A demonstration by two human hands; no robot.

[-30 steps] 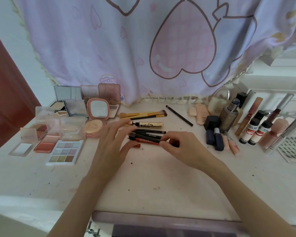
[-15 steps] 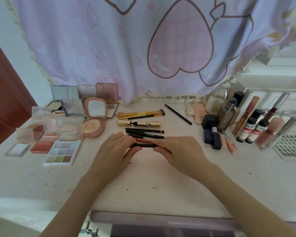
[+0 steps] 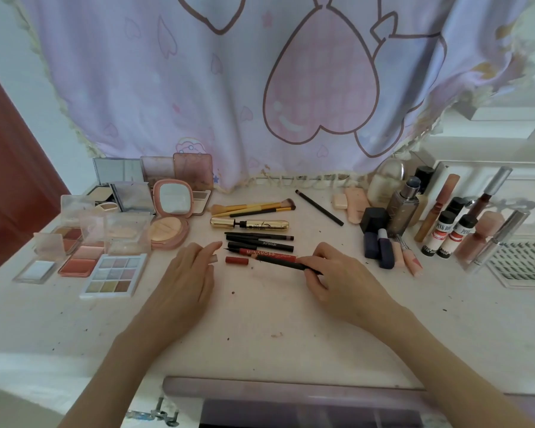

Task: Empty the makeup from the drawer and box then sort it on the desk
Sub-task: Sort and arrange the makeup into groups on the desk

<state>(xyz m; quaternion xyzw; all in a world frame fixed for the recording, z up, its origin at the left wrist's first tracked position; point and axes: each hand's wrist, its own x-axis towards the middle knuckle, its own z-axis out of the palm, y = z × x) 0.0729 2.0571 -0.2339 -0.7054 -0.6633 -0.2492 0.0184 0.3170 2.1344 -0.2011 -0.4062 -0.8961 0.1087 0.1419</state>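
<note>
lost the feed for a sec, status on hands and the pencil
Right hand pinching black pencil. Left hand open, holding nothing, beside red cap. Nothing in the way.

A single wide-angle view from the person's head looks forward and down, close over the table (image 3: 260, 329). It faces the curtain (image 3: 260, 88) hanging at the table's far edge; both forearms reach in from the bottom, and straight lines bend toward the frame's edges.
</note>
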